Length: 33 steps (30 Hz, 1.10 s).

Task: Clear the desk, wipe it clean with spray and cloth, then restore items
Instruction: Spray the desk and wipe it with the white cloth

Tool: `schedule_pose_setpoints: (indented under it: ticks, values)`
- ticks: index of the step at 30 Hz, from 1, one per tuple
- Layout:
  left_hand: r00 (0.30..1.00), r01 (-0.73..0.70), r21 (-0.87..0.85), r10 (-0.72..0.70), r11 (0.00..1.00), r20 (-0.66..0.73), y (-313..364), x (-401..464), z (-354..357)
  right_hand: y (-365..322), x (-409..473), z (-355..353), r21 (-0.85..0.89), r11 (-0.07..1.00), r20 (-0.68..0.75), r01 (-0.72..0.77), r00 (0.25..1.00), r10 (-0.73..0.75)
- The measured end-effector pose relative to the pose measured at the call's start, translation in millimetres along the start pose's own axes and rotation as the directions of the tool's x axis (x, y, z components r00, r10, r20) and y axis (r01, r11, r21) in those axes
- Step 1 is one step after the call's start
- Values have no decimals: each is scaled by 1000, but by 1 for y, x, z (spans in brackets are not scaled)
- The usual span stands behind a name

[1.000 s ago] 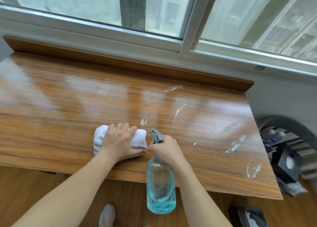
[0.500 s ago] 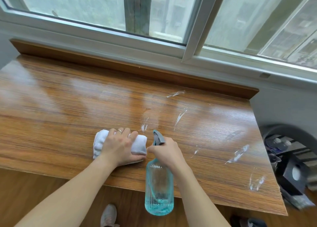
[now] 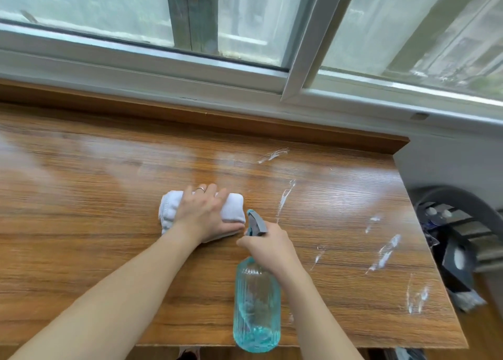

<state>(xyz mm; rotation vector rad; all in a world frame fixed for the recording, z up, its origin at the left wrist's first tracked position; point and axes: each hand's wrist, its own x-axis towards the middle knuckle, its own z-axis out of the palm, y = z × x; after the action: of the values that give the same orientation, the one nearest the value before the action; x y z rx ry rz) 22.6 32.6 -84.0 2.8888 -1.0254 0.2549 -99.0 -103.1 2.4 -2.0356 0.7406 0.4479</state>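
At the surface's (image 3: 81, 196) front middle, left hand (image 3: 202, 215) still presses cloth (image 3: 233, 209), right hand (image 3: 269, 246) still grips bottle (image 3: 257, 305); streaks (image 3: 385, 253) await wiping.

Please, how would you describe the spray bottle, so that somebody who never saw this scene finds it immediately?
Start at the long wooden desk under the window. Over its near edge, right of centre, the right hand grips the spray bottle by its neck. Its ribbed, see-through turquoise body and grey trigger head set it apart from the white cloth beside it.
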Motion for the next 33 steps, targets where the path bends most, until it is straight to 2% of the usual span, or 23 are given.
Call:
schedule_pose_setpoints:
  ticks: [5, 11, 15, 19, 25, 33]
  values:
    - [999, -3, 37, 1, 999, 34, -4, 27, 2, 2, 3, 1, 32, 999, -20, -12, 1000, 13]
    - [999, 7, 6, -7, 1000, 44, -2, 2, -7, 4, -3, -3, 93, 995, -46, -34, 998, 39]
    - [999, -46, -61, 44, 997, -25, 5, -58, -7, 5, -3, -4, 102, 994, -44, -32, 998, 37]
    - [993, -80, -45, 76, 996, -85, 3, -83, -4, 2, 1, 0, 79, 997, -19, -25, 999, 27]
    - [993, -94, -31, 92, 995, -79, -5, -58, 3, 1, 12, 4, 63, 997, 16, -35, 999, 34]
    - [1000, -8, -7, 8, 1000, -22, -23, 27, 6, 11, 15, 3, 76, 997, -13, -29, 999, 30]
